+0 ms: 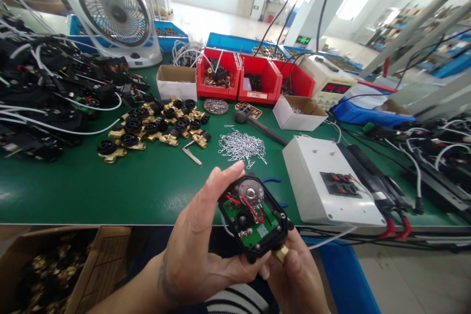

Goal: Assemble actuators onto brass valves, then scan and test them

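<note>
My left hand (206,240) grips an open black housing (224,201) by its left side and lower edge. Inside it sit a green circuit board (263,233), a round silver motor (251,193) and red wires. My right hand (294,274), below the housing's right corner, has its fingers closed around a brass fitting (281,253). The fitting touches or adjoins the housing's underside; the joint itself is hidden. Behind the housing, blue-handled pliers (272,180) are partly covered. A pile of silver wire clips (242,147) lies on the green bench just beyond.
Brass fittings with black caps (150,125) lie left of the clips. A black mallet (257,125) rests behind them. A grey switch box (312,181) stands right. Red bins (219,73), white cartons (176,83), a fan (114,12) and a power supply (327,78) line the back.
</note>
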`<state>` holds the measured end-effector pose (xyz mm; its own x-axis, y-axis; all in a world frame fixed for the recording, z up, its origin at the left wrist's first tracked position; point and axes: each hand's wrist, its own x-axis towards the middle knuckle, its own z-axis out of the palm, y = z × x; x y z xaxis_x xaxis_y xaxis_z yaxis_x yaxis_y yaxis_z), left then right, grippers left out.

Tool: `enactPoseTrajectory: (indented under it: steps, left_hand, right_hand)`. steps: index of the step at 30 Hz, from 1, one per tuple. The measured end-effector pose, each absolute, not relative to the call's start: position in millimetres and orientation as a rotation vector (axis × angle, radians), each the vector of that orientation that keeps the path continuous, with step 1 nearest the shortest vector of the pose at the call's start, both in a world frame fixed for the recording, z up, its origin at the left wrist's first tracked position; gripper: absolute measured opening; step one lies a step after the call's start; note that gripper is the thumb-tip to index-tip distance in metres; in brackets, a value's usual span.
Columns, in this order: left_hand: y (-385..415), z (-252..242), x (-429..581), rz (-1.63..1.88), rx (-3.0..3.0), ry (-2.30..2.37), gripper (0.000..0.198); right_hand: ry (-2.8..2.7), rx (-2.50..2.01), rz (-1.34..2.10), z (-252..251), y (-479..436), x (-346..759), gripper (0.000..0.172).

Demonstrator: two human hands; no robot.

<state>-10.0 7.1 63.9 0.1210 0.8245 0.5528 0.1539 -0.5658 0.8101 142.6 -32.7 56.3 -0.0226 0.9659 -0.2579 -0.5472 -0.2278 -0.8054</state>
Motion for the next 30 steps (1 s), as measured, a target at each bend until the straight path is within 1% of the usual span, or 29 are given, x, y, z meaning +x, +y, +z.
enactPoseTrajectory:
  steps: [2, 3, 7, 8, 9, 12, 17, 19, 24, 30]
  left_hand:
    - [6.8, 65.7, -11.0, 1.496, 1.729, 0.961, 0.101]
    - [7.7, 67.7, -12.1, 1.483, 1.645, 0.981, 0.094]
    - [20.0, 77.8, -19.7, 1.353, 1.167, 0.958, 0.045]
    - [24.1, 79.5, -21.5, 1.322, 1.035, 0.921, 0.037]
    - [27.9, 80.7, -22.9, 1.296, 0.912, 0.875, 0.033]
    - [34.9, 81.4, -24.2, 1.205, 0.657, 0.763, 0.032]
    - [34.9, 82.3, -20.4, 1.138, 0.524, 0.696, 0.034]
    - [34.4, 83.7, -19.5, 1.147, 0.504, 0.707, 0.035]
    - [35.5, 85.1, -19.2, 1.251, 0.476, 0.74, 0.03]
    - [36.5, 83.4, -17.2, 1.284, 0.497, 0.745, 0.031]
  right_hand:
    - [-0.602, -0.959, 1.572, 56.8, -32.3, 142.2, 0.052]
    - [-0.607, -0.958, 1.572, 56.8, -32.1, 141.9, 0.053]
    - [-0.661, -0.974, 1.565, 56.2, -32.0, 140.9, 0.059]
    - [-0.669, -0.974, 1.571, 55.9, -32.2, 140.7, 0.06]
    - [-0.669, -0.971, 1.58, 55.5, -32.5, 140.6, 0.061]
    - [-0.648, -0.971, 1.608, 53.7, -33.2, 141.0, 0.062]
    - [-0.683, -0.914, 1.68, 51.4, -32.5, 144.1, 0.057]
    - [-0.701, -0.878, 1.702, 52.6, -32.3, 144.2, 0.054]
    - [-0.68, -0.882, 1.646, 60.1, -33.3, 138.1, 0.045]
    - [-0.744, -0.81, 1.632, 63.0, -30.7, 136.9, 0.038]
